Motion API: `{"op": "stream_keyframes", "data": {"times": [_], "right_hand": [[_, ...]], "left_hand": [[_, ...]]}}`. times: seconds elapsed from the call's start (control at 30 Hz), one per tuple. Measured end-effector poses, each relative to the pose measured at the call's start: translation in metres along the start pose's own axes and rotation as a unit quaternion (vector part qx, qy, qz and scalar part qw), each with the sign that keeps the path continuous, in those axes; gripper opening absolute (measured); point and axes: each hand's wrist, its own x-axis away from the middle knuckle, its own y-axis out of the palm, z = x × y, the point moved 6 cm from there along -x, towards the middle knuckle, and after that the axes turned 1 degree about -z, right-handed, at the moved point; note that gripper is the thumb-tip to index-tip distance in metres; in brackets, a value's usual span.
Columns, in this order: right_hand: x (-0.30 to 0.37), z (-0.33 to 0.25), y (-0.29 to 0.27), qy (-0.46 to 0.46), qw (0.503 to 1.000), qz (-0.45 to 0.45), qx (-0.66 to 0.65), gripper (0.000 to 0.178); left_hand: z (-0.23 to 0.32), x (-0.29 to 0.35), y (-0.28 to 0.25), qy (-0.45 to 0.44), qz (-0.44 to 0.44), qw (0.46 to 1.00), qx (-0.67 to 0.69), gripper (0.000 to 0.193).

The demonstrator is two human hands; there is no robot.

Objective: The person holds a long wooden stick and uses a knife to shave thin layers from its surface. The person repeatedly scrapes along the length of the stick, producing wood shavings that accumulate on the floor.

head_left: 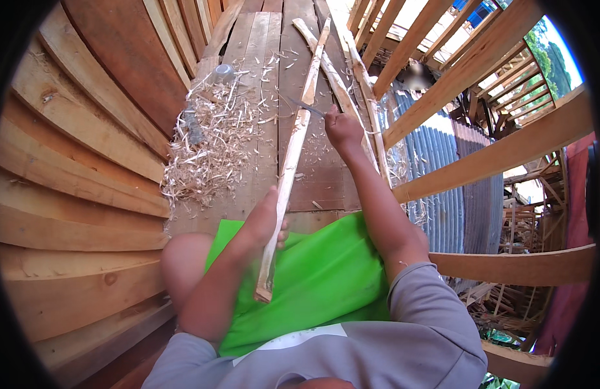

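Observation:
A long, pale, partly whittled wooden stick point(293, 153) slants away from my lap toward the far floor. My left hand point(266, 219) is wrapped round its near part, with the squared near end sticking out below over my green shorts. In a closed fist, my right hand point(345, 131) grips a knife point(312, 109) whose handle is hidden by the fingers. The thin dark blade lies across the stick about midway along its length, where light, freshly cut wood meets browner bark-like patches. Beyond my right hand, another wooden stick point(339, 91) lies on the floor, crossing behind the first.
Curly wood shavings point(212, 146) are heaped on the plank floor point(261, 39) at the left, with a clear plastic cup point(224, 72) at their far edge. A plank wall point(86, 136) rises on the left. Wooden railing slats point(488, 155) stand on the right, with corrugated metal sheets point(436, 175) beyond.

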Motion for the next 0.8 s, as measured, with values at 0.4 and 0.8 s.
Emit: {"op": "stream_keyframes", "data": {"times": [0.4,0.8], "right_hand": [[-0.019,0.013,0.013,0.037,0.96,-0.13,-0.246,0.05],[-0.001,-0.023,0.002,0.097,0.934,-0.196,-0.283,0.058]], "left_hand": [[0.003,-0.003,-0.003,-0.018,-0.025,0.999,0.021,0.048],[-0.002,-0.011,-0.013,-0.014,-0.057,0.998,0.006,0.056]]}}
